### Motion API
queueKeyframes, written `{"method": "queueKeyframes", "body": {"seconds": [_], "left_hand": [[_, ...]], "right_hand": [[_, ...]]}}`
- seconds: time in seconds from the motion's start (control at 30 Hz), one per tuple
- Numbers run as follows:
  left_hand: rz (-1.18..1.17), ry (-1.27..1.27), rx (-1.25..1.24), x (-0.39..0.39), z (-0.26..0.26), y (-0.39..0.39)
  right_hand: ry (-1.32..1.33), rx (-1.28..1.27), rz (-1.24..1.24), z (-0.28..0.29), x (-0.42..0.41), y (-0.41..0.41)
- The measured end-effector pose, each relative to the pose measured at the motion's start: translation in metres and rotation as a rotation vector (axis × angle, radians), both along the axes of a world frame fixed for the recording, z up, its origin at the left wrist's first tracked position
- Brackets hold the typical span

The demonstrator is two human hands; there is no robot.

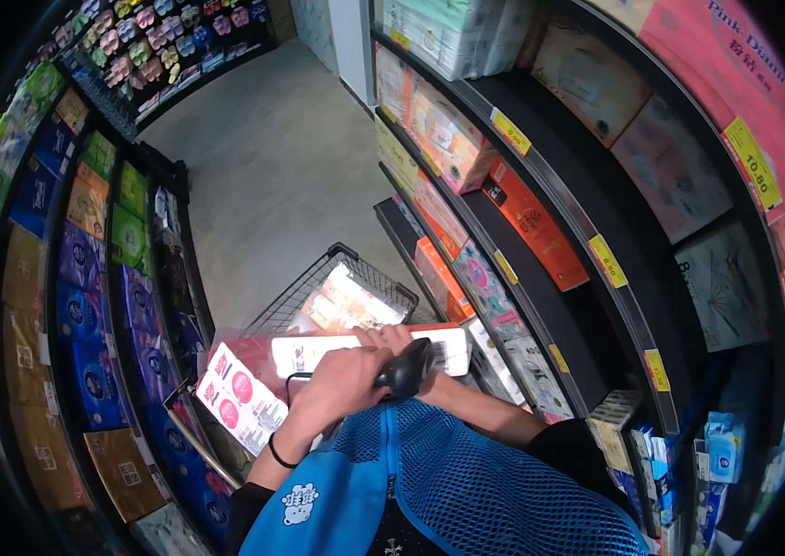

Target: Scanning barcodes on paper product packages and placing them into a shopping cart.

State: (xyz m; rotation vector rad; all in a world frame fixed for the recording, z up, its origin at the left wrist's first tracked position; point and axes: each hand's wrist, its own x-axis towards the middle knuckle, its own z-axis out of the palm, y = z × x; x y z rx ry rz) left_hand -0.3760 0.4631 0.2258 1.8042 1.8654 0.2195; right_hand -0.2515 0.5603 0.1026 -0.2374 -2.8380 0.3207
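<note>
My left hand (354, 375), a black band at its wrist, is closed around the handle of a black handheld barcode scanner (410, 368). My right hand (389, 338) lies behind the scanner, its fingers over the upper edge of a white and orange pack (458, 351) that bears a barcode; the scanner hides part of this grip. A white carton with pink circles (243, 396) stands tilted to the left of my left hand. Just beyond both hands, a black wire shopping cart basket (295, 285) holds wrapped tissue packs (347, 302).
Shelves of packaged tissues (90, 320) line the left side. On the right, black shelves (552, 139) hold more packs and bear yellow price tags. A grey floor (281, 160) runs ahead to a rack of slippers (156, 42). A metal bar (201, 445) slants at lower left.
</note>
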Motion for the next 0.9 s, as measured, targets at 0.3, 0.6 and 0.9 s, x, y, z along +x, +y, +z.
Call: {"method": "queueKeyframes", "body": {"seconds": [0.3,0.6,0.9], "left_hand": [[-0.049,0.158,0.025,0.016,-0.019,0.019],[0.494,-0.463,0.131,-0.012,-0.035,-0.071],[1.279,-0.309,0.276,-0.004,-0.096,-0.201]], "right_hand": [[0.036,-0.104,-0.059,-0.016,0.000,-0.013],[-0.028,-0.301,-0.267,-0.018,-0.001,0.003],[-0.106,-0.584,-0.480,-0.039,-0.043,0.036]]}}
